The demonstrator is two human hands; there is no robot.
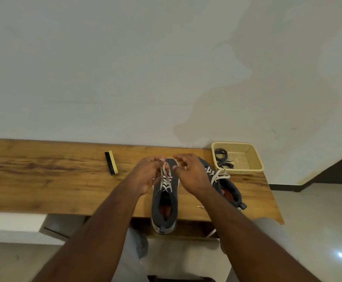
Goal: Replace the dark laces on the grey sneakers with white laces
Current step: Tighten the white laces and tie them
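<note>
The near grey sneaker (164,202) is lying on the wooden surface (44,176), heel overhanging the near edge. The left hand (145,176) is pinching a white lace (165,180) in its fingers. The right hand (192,174) is hovering; its grip is indeterminable. The second sneaker (227,188) is sitting right, white-laced. Dark laces (223,158) are lying in the basket (249,157). A brush (111,162) is lying far left.

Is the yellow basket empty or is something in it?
Not empty: the basket holds coiled dark laces at its left end.
</note>
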